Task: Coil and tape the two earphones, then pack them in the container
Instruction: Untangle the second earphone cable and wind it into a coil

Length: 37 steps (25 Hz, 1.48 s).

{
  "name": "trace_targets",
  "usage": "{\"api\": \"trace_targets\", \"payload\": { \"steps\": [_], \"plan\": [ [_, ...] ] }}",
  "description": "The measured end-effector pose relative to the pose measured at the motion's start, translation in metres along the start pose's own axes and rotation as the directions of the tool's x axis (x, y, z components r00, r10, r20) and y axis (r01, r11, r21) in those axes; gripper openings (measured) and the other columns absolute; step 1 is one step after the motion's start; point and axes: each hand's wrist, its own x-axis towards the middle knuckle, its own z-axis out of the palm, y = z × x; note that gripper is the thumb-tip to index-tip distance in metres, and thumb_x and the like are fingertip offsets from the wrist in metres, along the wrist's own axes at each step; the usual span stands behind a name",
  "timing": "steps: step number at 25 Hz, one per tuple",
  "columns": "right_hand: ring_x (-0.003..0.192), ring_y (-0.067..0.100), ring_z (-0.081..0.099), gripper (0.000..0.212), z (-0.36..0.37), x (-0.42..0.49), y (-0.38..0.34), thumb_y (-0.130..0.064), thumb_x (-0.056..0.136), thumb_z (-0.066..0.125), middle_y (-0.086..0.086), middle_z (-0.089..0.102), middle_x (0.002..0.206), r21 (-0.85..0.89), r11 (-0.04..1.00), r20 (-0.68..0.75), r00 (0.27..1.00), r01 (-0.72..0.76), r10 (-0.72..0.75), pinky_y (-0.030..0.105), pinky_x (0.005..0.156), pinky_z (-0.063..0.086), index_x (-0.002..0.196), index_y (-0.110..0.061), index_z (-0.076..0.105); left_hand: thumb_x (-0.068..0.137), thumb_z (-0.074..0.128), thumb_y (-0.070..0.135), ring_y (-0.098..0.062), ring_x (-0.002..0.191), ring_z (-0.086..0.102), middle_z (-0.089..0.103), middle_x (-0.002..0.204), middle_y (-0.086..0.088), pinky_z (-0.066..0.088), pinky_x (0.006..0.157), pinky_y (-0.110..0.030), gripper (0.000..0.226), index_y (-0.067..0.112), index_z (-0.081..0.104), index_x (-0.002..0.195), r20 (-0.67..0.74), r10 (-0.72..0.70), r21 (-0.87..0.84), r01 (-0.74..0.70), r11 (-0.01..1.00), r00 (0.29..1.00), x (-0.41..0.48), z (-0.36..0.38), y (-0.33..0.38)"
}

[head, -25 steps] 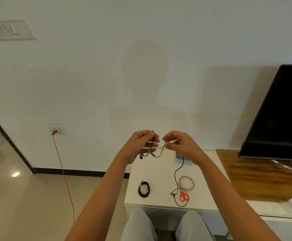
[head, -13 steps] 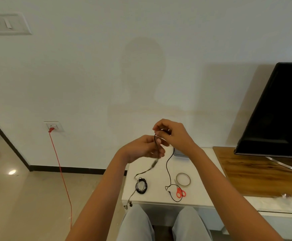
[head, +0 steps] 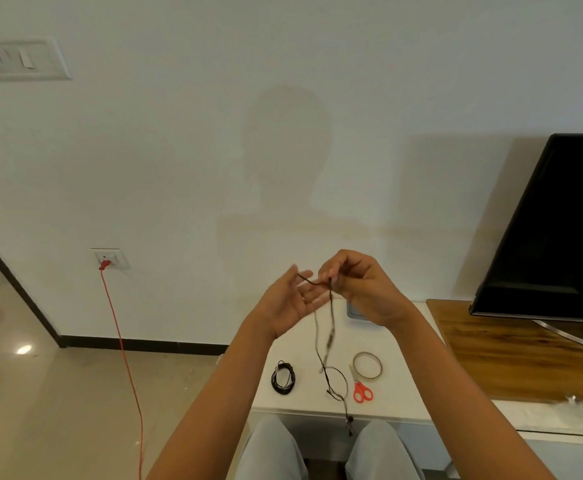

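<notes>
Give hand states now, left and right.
Left hand: open, fingers straight, earphone cable lying across its fingertips.
Right hand: pinching the earphone cable.

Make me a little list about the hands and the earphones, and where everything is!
left hand: open, fingers straight, cord end lying across them
right hand: pinches the loose earphone, whose cord hangs down to the white table
coiled earphone: on the table, left of the hanging cord
tape roll: flat on the table, just behind the red scissors
container: grey, mostly hidden behind the right hand
</notes>
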Motion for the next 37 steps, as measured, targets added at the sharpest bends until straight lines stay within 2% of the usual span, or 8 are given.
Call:
{"api": "trace_targets", "payload": {
  "steps": [6, 9, 13, 19, 22, 26, 33, 37],
  "plan": [
    [0.076, 0.012, 0.051, 0.022, -0.026, -0.013, 0.038, 0.000, 0.088, 0.048, -0.002, 0.060, 0.090, -0.540, 0.719, -0.418, 0.881, -0.438, 0.222, 0.021, 0.069, 0.043, 0.092, -0.018, 0.061, 0.102, 0.040, 0.022, -0.020, 0.098, 0.064, 0.068, 0.113, -0.006, 0.049, 0.096, -0.035, 0.028, 0.010, 0.063, 0.113, -0.216, 0.196, 0.276, -0.132, 0.952, 0.956, 0.008, 0.005, 0.019],
    [0.104, 0.003, 0.055, 0.025, -0.012, -0.006, 0.054, -0.021, 0.091, 0.058, -0.012, 0.059, 0.116, -0.584, 0.708, -0.379, 0.904, -0.398, 0.196, 0.016, 0.084, 0.041, 0.117, -0.024, 0.055, 0.101, 0.041, 0.024, -0.013, 0.108, 0.057, 0.065, 0.115, 0.000, 0.042, 0.099, -0.032, 0.029, 0.022, 0.068, 0.113, -0.082, 0.192, 0.492, -0.128, 0.861, 0.978, 0.008, 0.019, 0.008],
    [0.073, 0.005, 0.067, 0.006, 0.000, 0.005, 0.060, -0.019, 0.091, 0.060, -0.005, 0.071, 0.082, -0.600, 0.721, -0.429, 0.900, -0.347, 0.076, 0.028, 0.077, 0.057, 0.094, -0.016, 0.064, 0.102, 0.041, 0.026, -0.013, 0.085, 0.057, 0.066, 0.102, -0.002, 0.047, 0.080, -0.029, 0.030, 0.022, 0.068, 0.114, -0.025, 0.183, 0.572, -0.135, 0.809, 0.983, 0.010, 0.023, 0.001],
    [0.060, 0.012, 0.051, 0.015, -0.029, -0.024, 0.066, -0.014, 0.089, 0.059, 0.003, 0.059, 0.066, -0.589, 0.581, -0.600, 0.786, -0.562, 0.152, 0.009, 0.054, 0.039, 0.074, -0.016, 0.058, 0.105, 0.032, 0.027, -0.023, 0.093, 0.066, 0.069, 0.100, -0.012, 0.053, 0.087, -0.042, 0.031, 0.009, 0.057, 0.100, -0.243, 0.226, -0.015, -0.237, 0.972, 0.943, 0.013, 0.003, 0.032],
    [0.082, 0.015, 0.054, 0.005, -0.041, -0.037, 0.079, -0.011, 0.088, 0.056, -0.006, 0.055, 0.079, -0.570, 0.370, -0.690, 0.672, -0.733, 0.269, 0.027, 0.074, 0.047, 0.086, -0.016, 0.057, 0.105, 0.032, 0.019, -0.026, 0.097, 0.065, 0.068, 0.101, -0.014, 0.051, 0.089, -0.043, 0.023, 0.011, 0.051, 0.096, -0.293, 0.235, 0.056, -0.229, 0.972, 0.927, 0.014, 0.002, 0.035],
    [0.108, 0.011, 0.059, 0.032, -0.009, -0.008, 0.070, -0.015, 0.088, 0.061, -0.004, 0.064, 0.114, -0.266, 0.793, -0.507, 0.779, -0.548, 0.368, 0.030, 0.097, 0.046, 0.120, -0.017, 0.055, 0.099, 0.048, 0.016, -0.014, 0.092, 0.059, 0.067, 0.103, -0.005, 0.046, 0.077, -0.024, 0.017, 0.015, 0.064, 0.095, -0.200, 0.229, 0.437, -0.122, 0.891, 0.953, 0.014, 0.020, 0.005],
    [0.063, 0.016, 0.047, 0.018, -0.003, -0.005, 0.058, -0.014, 0.093, 0.053, 0.001, 0.052, 0.063, -0.346, 0.857, -0.517, 0.840, -0.382, 0.165, 0.032, 0.066, 0.043, 0.078, -0.014, 0.063, 0.098, 0.049, 0.033, -0.017, 0.090, 0.065, 0.070, 0.100, -0.007, 0.055, 0.085, -0.030, 0.035, 0.009, 0.074, 0.097, -0.257, 0.201, 0.519, -0.040, 0.854, 0.945, 0.004, 0.012, 0.012],
    [0.058, 0.017, 0.040, 0.020, -0.010, -0.009, 0.042, -0.009, 0.093, 0.048, 0.008, 0.043, 0.064, -0.335, 0.863, -0.540, 0.828, -0.379, 0.153, 0.024, 0.056, 0.045, 0.075, -0.012, 0.057, 0.089, 0.062, 0.042, -0.007, 0.071, 0.060, 0.066, 0.078, 0.003, 0.051, 0.070, -0.017, 0.033, 0.009, 0.065, 0.085, -0.061, 0.578, 0.951, -0.128, 0.281, 0.814, -0.006, -0.006, 0.016]
  ]
}}
